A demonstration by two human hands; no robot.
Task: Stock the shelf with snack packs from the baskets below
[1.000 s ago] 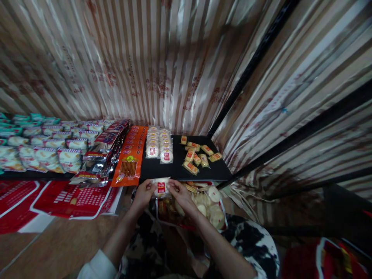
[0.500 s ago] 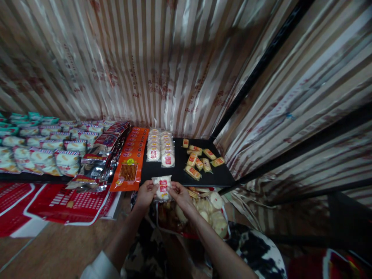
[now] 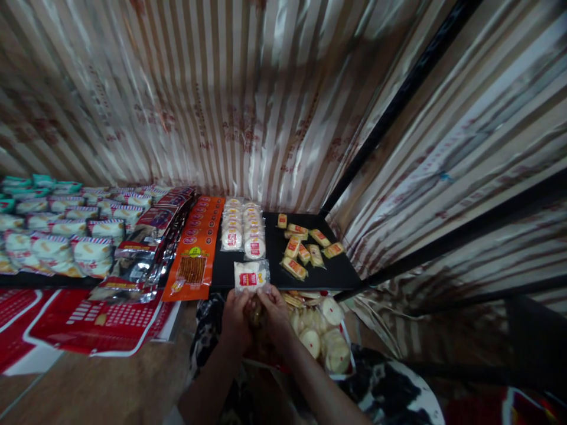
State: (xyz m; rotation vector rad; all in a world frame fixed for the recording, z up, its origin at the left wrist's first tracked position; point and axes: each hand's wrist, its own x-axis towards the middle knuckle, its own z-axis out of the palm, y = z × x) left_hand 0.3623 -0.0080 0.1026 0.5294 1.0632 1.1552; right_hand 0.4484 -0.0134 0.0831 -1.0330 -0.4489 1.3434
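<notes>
A clear-wrapped packet of white rice crackers [image 3: 251,276] with a red label is held level at the black shelf's front edge. My left hand [image 3: 236,314] pinches its near left corner, and my right hand [image 3: 273,311] grips the near right corner. Just beyond it, two rows of similar rice cracker packets [image 3: 254,247] lie overlapping on the shelf. Below my hands stands a box of snacks [image 3: 351,367], partly hidden by my forearms, with round pale crackers [image 3: 310,341] in its right part.
Small yellow-wrapped snacks [image 3: 294,268] lie scattered on the black shelf [image 3: 328,283] at right. To the left are an orange snack bag [image 3: 192,248], dark shiny packets [image 3: 142,254] and rows of white packets [image 3: 93,257]. A black post [image 3: 390,127] slants up at the right.
The rice cracker packet has turned so its label lies sideways and has moved slightly forward over the shelf edge. My hands have shifted from its sides to its near edge.
</notes>
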